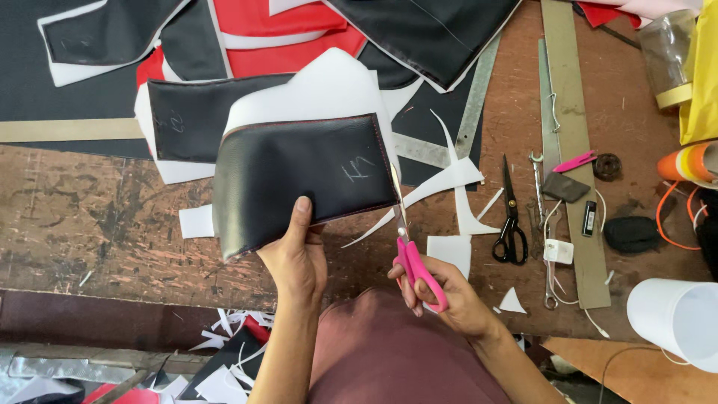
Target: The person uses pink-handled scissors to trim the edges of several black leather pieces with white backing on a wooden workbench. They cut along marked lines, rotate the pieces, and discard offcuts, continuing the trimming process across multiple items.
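My left hand (297, 254) grips the lower edge of a black leather-like piece (299, 176) backed with white foam, held up over the wooden workbench (97, 217). The thumb lies on the black face. My right hand (441, 288) is shut on pink-handled scissors (413, 262), whose blades run up along the piece's right edge. A thin white foam strip (441, 179) curls away from that edge. Chalk marks show on the black face.
Black scissors (510, 217), a metal ruler (479, 90), wrenches and small tools lie to the right. Black, red and white cut pieces (284, 37) pile at the back. A white cup (677, 318) and tape rolls (684, 161) sit at the far right. Scraps litter the floor (224, 352).
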